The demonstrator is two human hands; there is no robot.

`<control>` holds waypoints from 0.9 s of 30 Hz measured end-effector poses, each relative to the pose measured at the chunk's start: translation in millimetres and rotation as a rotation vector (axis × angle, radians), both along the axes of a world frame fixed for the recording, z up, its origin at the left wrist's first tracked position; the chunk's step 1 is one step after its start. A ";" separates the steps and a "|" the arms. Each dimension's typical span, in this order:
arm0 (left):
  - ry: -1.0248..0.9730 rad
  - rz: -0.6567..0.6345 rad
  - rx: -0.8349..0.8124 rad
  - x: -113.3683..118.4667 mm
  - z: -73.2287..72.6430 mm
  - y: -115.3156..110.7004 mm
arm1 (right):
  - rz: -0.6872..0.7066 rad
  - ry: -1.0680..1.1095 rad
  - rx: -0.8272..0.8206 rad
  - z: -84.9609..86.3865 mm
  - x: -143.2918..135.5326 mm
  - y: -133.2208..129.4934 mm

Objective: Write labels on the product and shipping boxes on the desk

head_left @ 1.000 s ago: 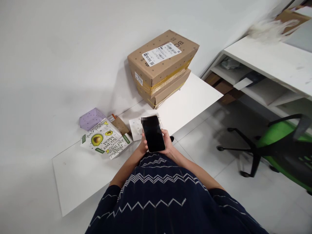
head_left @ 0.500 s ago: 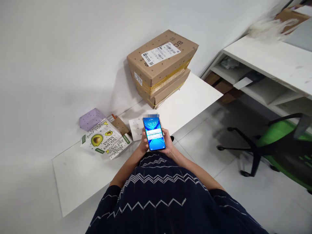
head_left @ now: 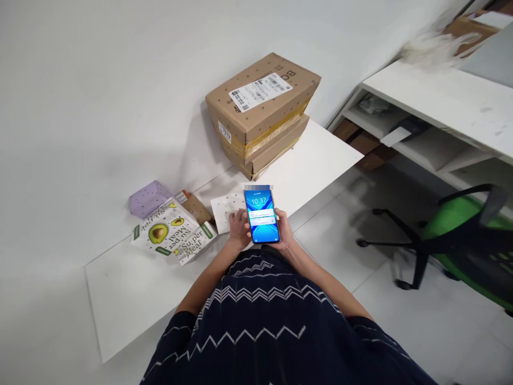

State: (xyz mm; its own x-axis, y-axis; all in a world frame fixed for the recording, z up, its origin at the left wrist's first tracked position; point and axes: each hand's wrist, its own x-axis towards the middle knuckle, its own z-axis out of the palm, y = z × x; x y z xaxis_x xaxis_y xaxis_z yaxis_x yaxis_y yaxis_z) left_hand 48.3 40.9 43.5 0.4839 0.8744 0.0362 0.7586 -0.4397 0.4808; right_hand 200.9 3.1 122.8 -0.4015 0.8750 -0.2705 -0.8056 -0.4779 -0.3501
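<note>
A smartphone (head_left: 262, 216) with a lit blue screen showing 10:37 is held upright in front of my body. My right hand (head_left: 284, 232) wraps round its right edge and lower corner. At the phone's left edge is my left hand (head_left: 239, 229), its fingers bent and touching or very near the edge; whether it bears any of the phone's weight is unclear. Just behind the left hand, a white dotted card or box (head_left: 224, 211) lies on the white table (head_left: 132, 299).
Stacked cardboard boxes (head_left: 262, 101) stand at the table's back. A white avocado-print box (head_left: 168, 230), a purple box (head_left: 149, 199) and a small brown box (head_left: 196, 207) are at left. To the right are a white shelf unit (head_left: 449, 101) and a green chair (head_left: 465, 235).
The phone and my right hand have shifted slightly right. My left hand has loosened from the phone's left side, and its fingers show more. The camera view has moved a little.
</note>
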 end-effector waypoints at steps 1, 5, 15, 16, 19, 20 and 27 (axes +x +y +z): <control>0.033 -0.026 0.023 -2.4 6.0 -1.3 | -0.046 -0.042 0.001 -1.5 7.2 0.9; 0.202 -0.052 0.146 -9.8 24.0 1.2 | -0.292 -0.301 -0.057 -17.6 38.6 7.9; 0.295 0.079 0.164 -9.5 29.3 63.3 | -0.308 -1.328 -0.406 -109.7 81.0 23.7; 0.304 0.092 0.170 -11.0 29.6 71.4 | -0.277 -1.425 -0.382 -115.7 82.4 25.4; 0.338 0.126 0.195 -18.5 31.1 97.2 | -0.168 -1.723 -0.260 -127.2 84.4 32.9; 0.351 0.135 0.204 -21.7 31.7 106.0 | -0.116 -1.820 -0.221 -129.4 84.2 36.2; 0.409 0.147 0.247 -41.0 34.6 148.6 | 0.206 -2.223 -0.145 -138.8 74.2 63.0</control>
State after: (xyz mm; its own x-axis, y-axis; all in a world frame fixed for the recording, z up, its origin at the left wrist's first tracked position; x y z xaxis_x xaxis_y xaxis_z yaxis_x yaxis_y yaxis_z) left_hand 7.2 189.5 78.1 0.3741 0.9236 0.0841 0.9257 -0.3773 0.0256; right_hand 275.0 66.1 -16.1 0.4872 0.8125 -0.3200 0.7542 -0.5762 -0.3149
